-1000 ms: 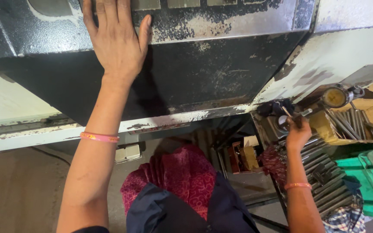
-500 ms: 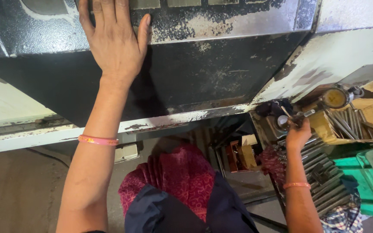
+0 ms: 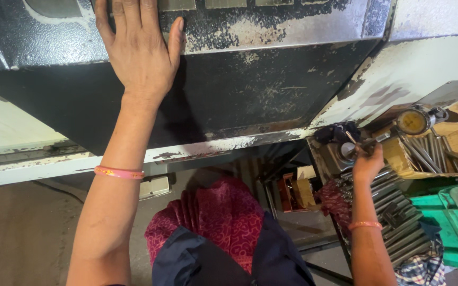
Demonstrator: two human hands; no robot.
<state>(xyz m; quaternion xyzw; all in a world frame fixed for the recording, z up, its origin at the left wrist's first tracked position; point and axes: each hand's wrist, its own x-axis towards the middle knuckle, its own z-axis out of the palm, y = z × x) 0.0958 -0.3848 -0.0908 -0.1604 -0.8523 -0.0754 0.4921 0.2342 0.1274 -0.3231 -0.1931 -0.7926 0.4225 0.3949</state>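
— Anything shift since a moment ago?
— Hardly — the left hand [image 3: 138, 50] stays flat, fingers spread, on the dark machine panel [image 3: 250, 79] at the far left.
— And the right hand [image 3: 367, 164]?
— Closed around a small metal rod [image 3: 369, 141], near the yellow dial gauge [image 3: 412, 122], above the steel bars [image 3: 398, 212].

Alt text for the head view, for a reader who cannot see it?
The left hand lies flat on a worn black machine housing, while the right hand grips a metal rod beside a yellow-faced dial gauge, above stacked steel bars.
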